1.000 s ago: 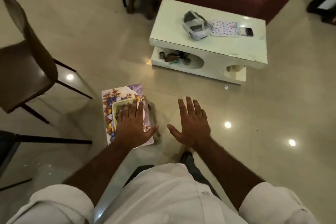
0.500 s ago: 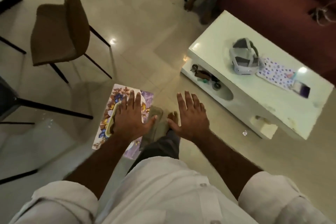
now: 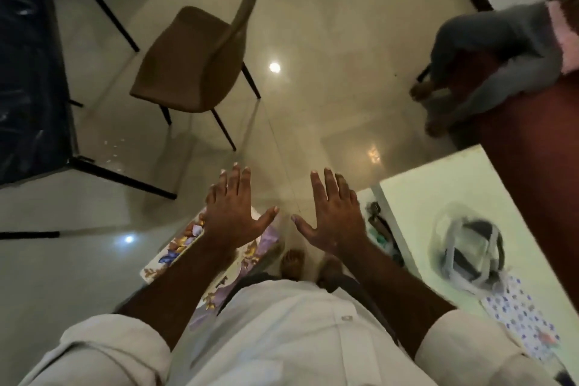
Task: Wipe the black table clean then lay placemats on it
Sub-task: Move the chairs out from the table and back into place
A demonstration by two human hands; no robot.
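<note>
The black table (image 3: 28, 72) fills the left edge, its dark top glossy and its thin black legs on the tiled floor. Floral placemats (image 3: 178, 247) lie in a stack on the floor by my bare feet, partly hidden under my left forearm. My left hand (image 3: 233, 213) hovers above them, palm down, fingers straight and spread, holding nothing. My right hand (image 3: 333, 213) is held out beside it the same way, empty. A dull cloth (image 3: 272, 251) seems to lie at the stack's right edge, blurred.
A brown chair (image 3: 194, 56) stands ahead on the left, next to the black table. A white coffee table (image 3: 438, 194) on the right carries a headset (image 3: 470, 247) and a patterned cloth (image 3: 520, 320). Someone's grey-trousered legs (image 3: 488, 50) rest on a red sofa (image 3: 532, 166).
The view has swung left: the chair and black table now lie ahead and the coffee table has slid to the right. Both hands stay spread and empty.
</note>
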